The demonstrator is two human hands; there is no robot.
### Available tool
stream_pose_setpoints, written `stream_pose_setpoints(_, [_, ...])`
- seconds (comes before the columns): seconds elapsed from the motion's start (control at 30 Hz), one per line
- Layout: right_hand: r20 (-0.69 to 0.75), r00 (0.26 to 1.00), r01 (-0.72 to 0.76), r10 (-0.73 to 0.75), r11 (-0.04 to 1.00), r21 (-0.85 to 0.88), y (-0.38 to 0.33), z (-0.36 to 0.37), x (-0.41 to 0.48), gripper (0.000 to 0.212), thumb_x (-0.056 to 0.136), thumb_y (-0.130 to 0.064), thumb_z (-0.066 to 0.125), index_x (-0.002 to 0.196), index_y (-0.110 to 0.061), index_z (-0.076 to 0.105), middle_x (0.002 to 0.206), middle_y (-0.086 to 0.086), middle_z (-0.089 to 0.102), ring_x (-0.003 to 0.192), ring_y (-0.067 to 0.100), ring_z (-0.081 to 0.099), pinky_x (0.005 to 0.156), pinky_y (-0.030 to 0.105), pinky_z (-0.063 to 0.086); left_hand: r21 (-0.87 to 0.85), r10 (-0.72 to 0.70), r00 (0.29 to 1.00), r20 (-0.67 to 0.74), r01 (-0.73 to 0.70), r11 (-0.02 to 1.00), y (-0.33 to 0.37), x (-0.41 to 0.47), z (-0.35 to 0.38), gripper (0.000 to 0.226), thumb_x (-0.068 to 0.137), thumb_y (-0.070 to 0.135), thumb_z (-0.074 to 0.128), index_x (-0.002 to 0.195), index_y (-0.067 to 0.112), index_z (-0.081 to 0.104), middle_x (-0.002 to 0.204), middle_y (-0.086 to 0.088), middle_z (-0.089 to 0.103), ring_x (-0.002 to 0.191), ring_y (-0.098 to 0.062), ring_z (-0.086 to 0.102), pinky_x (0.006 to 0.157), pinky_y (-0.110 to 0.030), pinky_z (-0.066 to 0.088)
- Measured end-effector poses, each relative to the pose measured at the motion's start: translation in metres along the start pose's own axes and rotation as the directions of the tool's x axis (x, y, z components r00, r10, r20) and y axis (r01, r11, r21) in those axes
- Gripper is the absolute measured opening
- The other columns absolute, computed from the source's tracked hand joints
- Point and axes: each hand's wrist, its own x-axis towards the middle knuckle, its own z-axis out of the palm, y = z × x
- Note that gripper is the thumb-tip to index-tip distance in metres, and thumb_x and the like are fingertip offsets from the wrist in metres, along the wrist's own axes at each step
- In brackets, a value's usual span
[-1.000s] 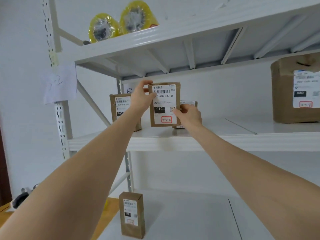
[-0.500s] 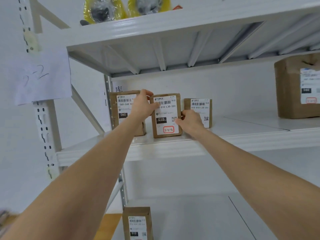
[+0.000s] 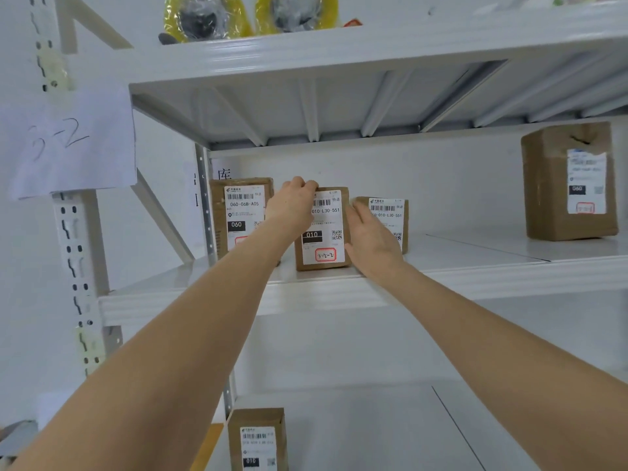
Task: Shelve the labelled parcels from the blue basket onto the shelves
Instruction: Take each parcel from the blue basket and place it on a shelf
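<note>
A small brown parcel (image 3: 324, 246) with a white label reading 010 stands upright on the middle shelf (image 3: 339, 294). My left hand (image 3: 294, 207) grips its upper left corner, fingers curled over the top edge. My right hand (image 3: 372, 239) lies flat against the parcel's right side, fingers straight. A brown parcel labelled 060 (image 3: 239, 212) stands just to its left, partly behind my left forearm. Another 010 parcel (image 3: 387, 212) stands behind my right hand. The blue basket is out of view.
A larger brown parcel (image 3: 569, 181) sits at the shelf's far right. Another small parcel (image 3: 258, 440) stands on the lower shelf. Yellow tape rolls (image 3: 207, 17) rest on the top shelf. A paper sign (image 3: 68, 144) hangs on the left upright.
The parcel went from held in the air to standing on the middle shelf between two others. My right hand shifted from its lower corner to flat on its right side.
</note>
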Motion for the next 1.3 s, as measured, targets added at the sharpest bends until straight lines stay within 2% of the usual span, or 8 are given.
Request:
stream_pose_setpoints(0.1, [0.101,0.978,0.197,-0.181,0.962,-0.188,0.003,0.001,-0.005,0.062,0.095,-0.004,0.044,0.15,-0.008,0.016,0.161,0.003,0.003,0.147,0.02,0.009,0.11,0.035,0.033,0.014,0.007,1.0,0.001,-0.007,1.0,0.002,-0.001,0.0,0.059,0.087,0.01,0.06,0.14,0.023,0.036,0.131,-0.008,0.043,0.121,-0.027,0.042,0.087,-0.041,0.047])
stream_pose_setpoints(0.2, [0.208,0.964,0.213,-0.165,0.949,-0.232,0.002,0.0,-0.007,0.055,0.093,0.001,0.039,0.146,-0.008,0.028,0.161,-0.002,-0.003,0.148,0.015,-0.002,0.106,0.037,0.039,0.031,0.018,1.0,-0.005,-0.018,0.999,0.003,-0.002,0.0,0.06,0.086,0.008,0.06,0.14,0.023,0.037,0.13,-0.007,0.045,0.119,-0.027,0.045,0.085,-0.04,0.048])
stream_pose_setpoints(0.33, [0.244,0.961,0.192,-0.132,0.951,-0.243,-0.004,-0.005,-0.006,0.05,0.091,0.002,0.038,0.14,-0.007,0.037,0.161,-0.004,-0.001,0.148,0.014,-0.001,0.102,0.042,0.043,0.045,0.026,1.0,-0.011,-0.026,0.999,0.004,-0.003,0.001,0.063,0.084,0.006,0.063,0.139,0.023,0.037,0.13,-0.008,0.046,0.118,-0.027,0.047,0.082,-0.04,0.049])
stream_pose_setpoints(0.6, [0.314,0.943,0.2,-0.109,0.941,-0.274,-0.006,-0.004,0.002,0.052,0.091,0.003,0.038,0.142,-0.005,0.033,0.161,-0.001,-0.004,0.148,0.017,0.001,0.104,0.043,0.041,0.046,0.044,0.999,-0.018,-0.043,0.998,0.002,0.002,0.011,0.064,0.084,0.004,0.062,0.14,0.02,0.036,0.13,-0.009,0.044,0.119,-0.028,0.045,0.083,-0.039,0.049])
stream_pose_setpoints(0.9, [0.315,0.942,0.23,-0.116,0.907,-0.354,-0.003,0.009,0.015,0.054,0.091,0.004,0.041,0.143,-0.005,0.031,0.161,0.002,-0.003,0.148,0.018,0.004,0.098,0.04,0.044,0.033,0.043,0.999,0.007,-0.043,0.999,-0.006,0.016,0.026,0.064,0.085,0.003,0.061,0.141,0.02,0.035,0.132,-0.009,0.043,0.118,-0.029,0.047,0.086,-0.039,0.049])
stream_pose_setpoints(1.07, [0.315,0.941,0.246,-0.122,0.887,-0.39,-0.002,0.017,0.022,0.057,0.092,0.002,0.043,0.147,-0.004,0.026,0.161,0.004,-0.004,0.148,0.02,0.005,0.107,0.038,0.036,0.018,0.048,0.999,0.009,-0.048,0.999,-0.009,0.022,0.032,0.063,0.085,0.0,0.058,0.141,0.02,0.036,0.13,-0.009,0.044,0.115,-0.029,0.05,0.08,-0.037,0.049])
stream_pose_setpoints(1.13, [0.319,0.94,0.244,-0.119,0.889,-0.387,-0.004,0.018,0.024,0.058,0.091,0.003,0.043,0.146,-0.003,0.027,0.161,0.007,-0.003,0.147,0.021,0.008,0.108,0.039,0.034,0.019,0.053,0.998,0.018,-0.053,0.998,-0.009,0.024,0.035,0.063,0.085,-0.001,0.057,0.141,0.02,0.036,0.13,-0.01,0.043,0.114,-0.03,0.05,0.077,-0.036,0.048])
stream_pose_setpoints(1.3, [0.351,0.933,0.216,-0.075,0.898,-0.383,-0.008,0.021,0.027,0.057,0.091,0.003,0.045,0.145,-0.003,0.03,0.161,0.006,-0.003,0.141,0.024,0.029,0.098,0.042,0.043,0.017,0.045,0.998,0.052,-0.046,0.999,-0.01,0.03,0.039,0.064,0.085,-0.002,0.056,0.141,0.02,0.034,0.131,-0.011,0.042,0.112,-0.032,0.051,0.076,-0.038,0.049])
